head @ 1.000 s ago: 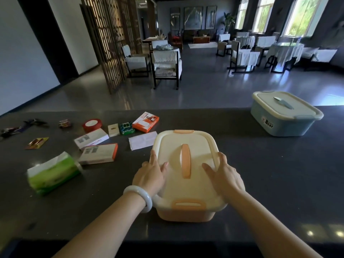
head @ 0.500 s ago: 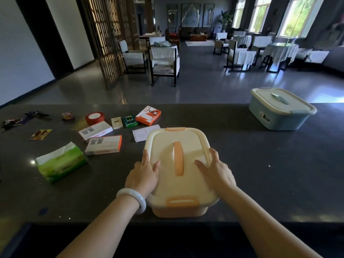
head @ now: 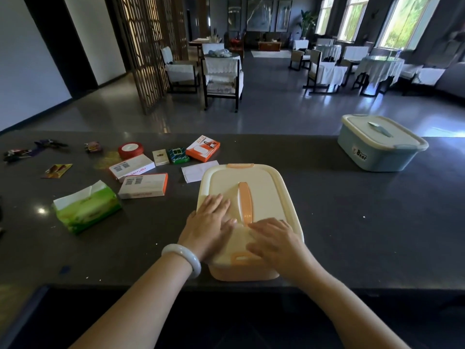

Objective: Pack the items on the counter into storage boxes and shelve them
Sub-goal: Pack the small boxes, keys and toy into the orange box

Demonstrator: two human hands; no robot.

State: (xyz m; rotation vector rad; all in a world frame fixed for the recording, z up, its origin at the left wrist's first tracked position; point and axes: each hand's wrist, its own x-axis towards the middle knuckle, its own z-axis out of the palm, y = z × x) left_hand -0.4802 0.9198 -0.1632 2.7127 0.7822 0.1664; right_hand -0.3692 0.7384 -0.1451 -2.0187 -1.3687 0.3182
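A cream storage box [head: 264,182] with an orange handle and clips stands lidded at the counter's near edge. My left hand [head: 208,225] lies flat on the lid, left of the handle. My right hand [head: 274,238] lies flat on the lid's near right part, fingers pointing left toward the handle's near end. Left of the box lie a green tissue pack [head: 86,207], two white-and-orange cartons [head: 143,185], an orange box [head: 203,147], a red tape roll [head: 130,149], a white paper [head: 198,170] and small packets [head: 178,155].
A blue lidded storage box [head: 377,144] stands at the counter's far right. Keys and small items [head: 17,153] lie at the far left, a snack sachet [head: 57,170] nearer. The dark counter [head: 352,222] ends just before me. Chairs and tables fill the room beyond.
Both hands have slid inward on the lid from its sides toward the near end of the handle. The view has tilted up a little.
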